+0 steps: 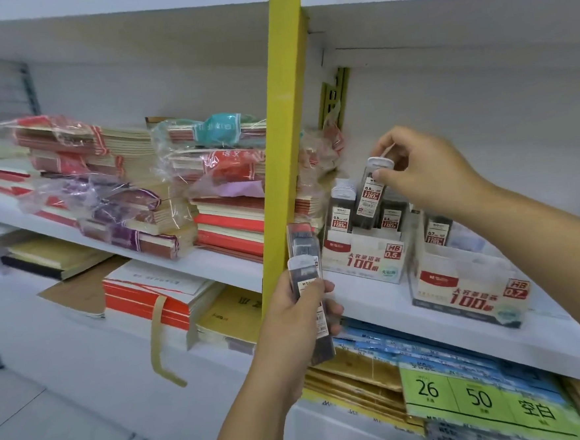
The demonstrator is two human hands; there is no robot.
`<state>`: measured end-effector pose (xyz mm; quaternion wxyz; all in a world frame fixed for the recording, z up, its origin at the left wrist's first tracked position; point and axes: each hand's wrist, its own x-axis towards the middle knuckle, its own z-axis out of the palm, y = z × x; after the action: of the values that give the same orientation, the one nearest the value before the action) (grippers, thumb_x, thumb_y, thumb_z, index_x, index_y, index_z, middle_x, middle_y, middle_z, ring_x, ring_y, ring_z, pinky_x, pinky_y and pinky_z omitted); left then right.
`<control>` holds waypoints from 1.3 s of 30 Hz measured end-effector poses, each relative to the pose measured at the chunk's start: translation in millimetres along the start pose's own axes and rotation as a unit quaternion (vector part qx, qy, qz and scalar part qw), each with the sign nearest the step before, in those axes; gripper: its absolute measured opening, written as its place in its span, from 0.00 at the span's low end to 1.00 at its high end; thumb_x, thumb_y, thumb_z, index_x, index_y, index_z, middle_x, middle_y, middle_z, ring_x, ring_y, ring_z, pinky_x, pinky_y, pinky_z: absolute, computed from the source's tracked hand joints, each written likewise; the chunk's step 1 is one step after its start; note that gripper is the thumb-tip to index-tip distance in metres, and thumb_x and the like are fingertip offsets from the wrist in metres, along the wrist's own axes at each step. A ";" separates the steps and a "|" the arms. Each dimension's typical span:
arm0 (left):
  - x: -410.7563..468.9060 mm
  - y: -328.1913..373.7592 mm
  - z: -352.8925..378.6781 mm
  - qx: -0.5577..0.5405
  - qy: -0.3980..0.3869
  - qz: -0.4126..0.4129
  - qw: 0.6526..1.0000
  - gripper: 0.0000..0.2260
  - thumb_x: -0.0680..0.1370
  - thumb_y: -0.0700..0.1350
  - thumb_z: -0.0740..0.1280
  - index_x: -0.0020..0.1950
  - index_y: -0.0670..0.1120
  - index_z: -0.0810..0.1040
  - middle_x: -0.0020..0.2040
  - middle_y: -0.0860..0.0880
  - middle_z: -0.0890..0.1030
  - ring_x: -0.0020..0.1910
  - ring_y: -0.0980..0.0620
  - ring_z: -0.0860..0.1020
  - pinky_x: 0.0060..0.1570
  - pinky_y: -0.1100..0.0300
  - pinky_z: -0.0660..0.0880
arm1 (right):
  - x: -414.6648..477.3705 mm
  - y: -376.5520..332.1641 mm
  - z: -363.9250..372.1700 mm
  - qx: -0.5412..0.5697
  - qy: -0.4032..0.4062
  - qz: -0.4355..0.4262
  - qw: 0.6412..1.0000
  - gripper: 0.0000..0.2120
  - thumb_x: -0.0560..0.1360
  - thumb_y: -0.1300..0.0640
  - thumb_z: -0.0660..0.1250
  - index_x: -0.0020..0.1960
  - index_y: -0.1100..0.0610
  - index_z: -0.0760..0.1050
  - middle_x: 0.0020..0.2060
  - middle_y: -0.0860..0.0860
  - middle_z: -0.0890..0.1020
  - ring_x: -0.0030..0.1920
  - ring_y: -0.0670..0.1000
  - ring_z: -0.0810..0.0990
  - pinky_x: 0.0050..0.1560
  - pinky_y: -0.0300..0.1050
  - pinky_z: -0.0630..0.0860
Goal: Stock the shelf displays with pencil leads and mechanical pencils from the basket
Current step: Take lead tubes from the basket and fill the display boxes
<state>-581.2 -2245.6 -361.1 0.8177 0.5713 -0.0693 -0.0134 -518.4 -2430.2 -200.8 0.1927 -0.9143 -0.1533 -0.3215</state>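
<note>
Right hand (pixel 425 169) pinches one lead case (pixel 371 197) (over two display boxes (pixel 363 259)); left hand (pixel 295 312) grips a stack (pixel 307 263).

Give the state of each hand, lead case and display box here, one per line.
right hand: pinches the top of the lead case.
lead case: near upright, lower end in the 0.5 box.
left hand: grips the spare cases.
spare cases: held, off the shelf.
0.5 box: open, several cases standing inside.
0.7 box: open, one case visible.
</note>
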 end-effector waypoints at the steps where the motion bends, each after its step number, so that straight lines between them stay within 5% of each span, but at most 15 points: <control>1: -0.3 -0.2 -1.5 0.000 -0.002 0.001 1.000 0.04 0.82 0.48 0.65 0.52 0.52 0.78 0.38 0.46 0.85 0.33 0.52 0.81 0.33 0.64 0.77 | 1.6 1.3 2.7 -0.006 -0.006 0.002 1.000 0.07 0.75 0.54 0.70 0.50 0.45 0.74 0.41 0.40 0.79 0.44 0.40 0.77 0.41 0.42 0.74; 11: -2.3 -3.6 -4.9 0.018 -0.031 0.030 0.999 0.10 0.81 0.49 0.67 0.45 0.64 0.80 0.43 0.52 0.87 0.42 0.50 0.86 0.45 0.52 0.84 | 10.3 10.8 5.4 -0.032 -0.069 0.035 0.996 0.09 0.73 0.53 0.72 0.50 0.45 0.74 0.41 0.42 0.80 0.42 0.43 0.78 0.40 0.45 0.76; 20: -3.1 -2.6 -2.2 0.001 -0.040 0.039 0.998 0.07 0.80 0.47 0.69 0.58 0.54 0.79 0.45 0.51 0.86 0.45 0.48 0.86 0.41 0.58 0.82 | 0.6 13.0 14.6 -0.246 -0.025 -0.005 0.969 0.12 0.75 0.47 0.69 0.58 0.46 0.81 0.51 0.49 0.76 0.57 0.53 0.67 0.50 0.46 0.63; 24: -5.9 -0.6 5.2 0.005 -0.053 0.051 0.997 0.08 0.79 0.46 0.70 0.58 0.53 0.79 0.45 0.50 0.86 0.43 0.49 0.86 0.38 0.58 0.82 | -43.3 -6.3 2.7 -0.056 0.031 -0.017 0.998 0.09 0.77 0.49 0.66 0.56 0.44 0.80 0.47 0.42 0.80 0.46 0.40 0.74 0.49 0.38 0.70; 27: -10.1 0.7 13.5 0.014 -0.071 0.067 0.995 0.08 0.78 0.46 0.71 0.55 0.56 0.81 0.45 0.49 0.86 0.40 0.50 0.86 0.36 0.60 0.81 | -87.4 -25.1 0.5 0.122 -0.072 0.037 0.989 0.04 0.71 0.43 0.66 0.45 0.37 0.78 0.38 0.35 0.82 0.40 0.33 0.78 0.38 0.27 0.74; 30: -13.6 0.2 22.7 0.033 -0.089 0.084 0.992 0.08 0.78 0.46 0.72 0.54 0.59 0.81 0.43 0.52 0.84 0.39 0.52 0.84 0.35 0.61 0.80 | -108.0 -25.2 7.4 0.215 -0.149 0.102 0.960 0.06 0.71 0.44 0.70 0.42 0.44 0.83 0.35 0.38 0.82 0.33 0.36 0.78 0.30 0.26 0.70; 39: -22.8 -3.5 31.9 -0.027 -0.136 0.016 0.990 0.10 0.80 0.46 0.67 0.58 0.59 0.82 0.56 0.50 0.85 0.52 0.46 0.85 0.39 0.60 0.81 | -112.8 -6.2 -4.4 0.323 -0.066 0.204 0.922 0.04 0.75 0.54 0.71 0.47 0.54 0.82 0.31 0.49 0.84 0.27 0.42 0.78 0.27 0.34 0.72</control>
<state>-607.6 -2274.3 -355.8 0.8157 0.5410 -0.1887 -0.0799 -607.4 -2444.4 -269.1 0.5282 -0.8331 -0.0718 -0.1477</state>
